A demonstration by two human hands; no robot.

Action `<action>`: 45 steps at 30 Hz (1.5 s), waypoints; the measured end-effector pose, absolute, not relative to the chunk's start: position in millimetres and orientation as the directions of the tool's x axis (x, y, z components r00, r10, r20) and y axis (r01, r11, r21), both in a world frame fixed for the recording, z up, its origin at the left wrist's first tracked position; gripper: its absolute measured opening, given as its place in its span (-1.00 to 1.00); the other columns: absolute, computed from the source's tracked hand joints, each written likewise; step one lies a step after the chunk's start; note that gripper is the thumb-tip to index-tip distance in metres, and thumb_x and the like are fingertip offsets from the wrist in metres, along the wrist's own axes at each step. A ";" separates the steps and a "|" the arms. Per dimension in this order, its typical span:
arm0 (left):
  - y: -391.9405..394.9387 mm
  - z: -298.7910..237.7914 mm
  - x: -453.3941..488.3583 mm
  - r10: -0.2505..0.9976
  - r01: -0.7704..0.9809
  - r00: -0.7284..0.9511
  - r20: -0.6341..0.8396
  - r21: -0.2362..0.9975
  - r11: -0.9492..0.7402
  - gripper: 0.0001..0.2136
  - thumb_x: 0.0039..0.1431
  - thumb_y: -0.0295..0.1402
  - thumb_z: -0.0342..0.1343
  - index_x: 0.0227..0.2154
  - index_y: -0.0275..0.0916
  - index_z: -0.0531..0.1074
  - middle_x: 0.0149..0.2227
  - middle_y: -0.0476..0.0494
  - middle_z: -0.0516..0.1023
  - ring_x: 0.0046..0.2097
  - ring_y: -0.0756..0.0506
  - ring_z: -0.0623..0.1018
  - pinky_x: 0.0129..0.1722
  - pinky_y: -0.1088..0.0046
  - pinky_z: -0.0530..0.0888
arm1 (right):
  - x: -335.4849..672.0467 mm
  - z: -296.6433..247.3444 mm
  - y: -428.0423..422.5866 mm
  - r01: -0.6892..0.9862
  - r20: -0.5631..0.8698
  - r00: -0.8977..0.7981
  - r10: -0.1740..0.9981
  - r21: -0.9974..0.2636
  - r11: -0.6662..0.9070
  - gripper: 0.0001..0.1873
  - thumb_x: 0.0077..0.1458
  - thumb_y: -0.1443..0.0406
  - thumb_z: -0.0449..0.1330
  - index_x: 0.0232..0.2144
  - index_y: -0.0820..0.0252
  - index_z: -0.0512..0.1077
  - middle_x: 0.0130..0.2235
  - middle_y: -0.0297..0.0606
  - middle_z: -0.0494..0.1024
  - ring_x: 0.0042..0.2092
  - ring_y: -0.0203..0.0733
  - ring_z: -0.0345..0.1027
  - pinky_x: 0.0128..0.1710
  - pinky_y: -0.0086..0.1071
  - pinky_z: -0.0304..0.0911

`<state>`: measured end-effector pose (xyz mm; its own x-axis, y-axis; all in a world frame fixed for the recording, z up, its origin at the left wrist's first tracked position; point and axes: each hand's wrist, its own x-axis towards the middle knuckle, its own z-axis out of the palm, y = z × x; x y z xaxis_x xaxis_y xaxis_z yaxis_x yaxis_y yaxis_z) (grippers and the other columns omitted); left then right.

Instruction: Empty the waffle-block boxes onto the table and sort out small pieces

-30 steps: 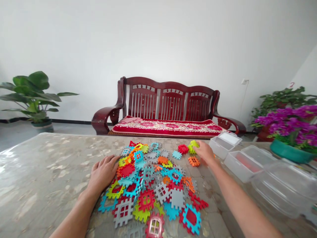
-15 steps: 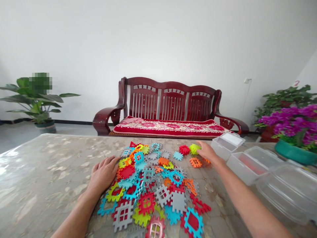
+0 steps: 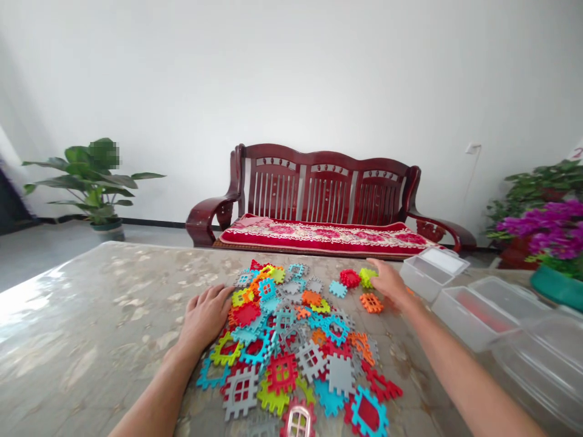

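My left hand (image 3: 208, 312) lies flat, fingers stretched out, on the table at the left edge of a heap of toothed plastic building pieces (image 3: 340, 375). Farther off, on the right, my right hand (image 3: 387, 280) has its fingers and thumb at a yellow-green building piece (image 3: 367, 278); its grip is partly hidden. Just left of that piece are a red building piece (image 3: 349, 278) and a light blue one (image 3: 337, 289). An orange building piece (image 3: 371, 303) with window openings lies nearer, below my right hand. The heap mixes grey, red, blue, orange and yellow-green pieces, many overlapping.
Clear plastic boxes (image 3: 473, 318) stand right of my right forearm, one holding something red. Purple flowers in a teal pot (image 3: 558, 285) are at the far right. A wooden bench (image 3: 328, 188) stands behind the patterned table (image 3: 113, 328), a potted plant (image 3: 107, 230) to its left.
The whole view has shifted, so everything appears a little farther right. My hands keep nearly the same places relative to the pieces.
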<state>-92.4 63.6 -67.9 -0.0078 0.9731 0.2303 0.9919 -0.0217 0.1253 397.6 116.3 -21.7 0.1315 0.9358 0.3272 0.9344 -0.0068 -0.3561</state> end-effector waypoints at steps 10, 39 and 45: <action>57.5 -59.6 -87.3 0.977 0.996 0.002 0.214 0.092 -0.022 -0.56 0.36 -0.31 -0.21 0.19 0.02 0.38 0.25 -0.16 0.39 0.28 -0.20 0.33 0.22 0.10 0.20 | 240.4 -17.8 133.0 0.787 0.308 -0.222 0.925 -0.503 0.357 -0.55 0.07 0.38 0.13 0.03 0.16 0.49 0.06 -0.20 0.57 0.08 -0.12 0.43 0.14 -0.29 0.24; 56.3 -59.2 -88.0 0.977 0.994 -0.006 0.213 0.108 -0.017 -0.53 0.29 -0.39 -0.15 0.20 0.00 0.38 0.26 -0.16 0.38 0.30 -0.23 0.31 0.25 0.07 0.19 | 164.6 -39.0 148.9 0.389 0.151 -0.003 0.988 -0.911 0.141 -0.55 -0.07 0.29 0.18 -0.07 0.23 0.51 -0.25 -0.26 0.64 -0.27 -0.18 0.51 -0.32 -0.41 0.37; 57.1 -57.9 -87.9 0.978 0.996 -0.004 0.207 0.092 -0.015 -0.53 0.28 -0.41 -0.14 0.20 -0.01 0.38 0.26 -0.17 0.38 0.29 -0.24 0.32 0.24 0.03 0.21 | 225.6 -40.4 128.9 0.404 0.143 0.014 0.990 -0.906 0.125 -0.58 -0.08 0.26 0.14 -0.14 0.25 0.54 -0.31 -0.24 0.64 -0.33 -0.15 0.48 -0.32 -0.36 0.35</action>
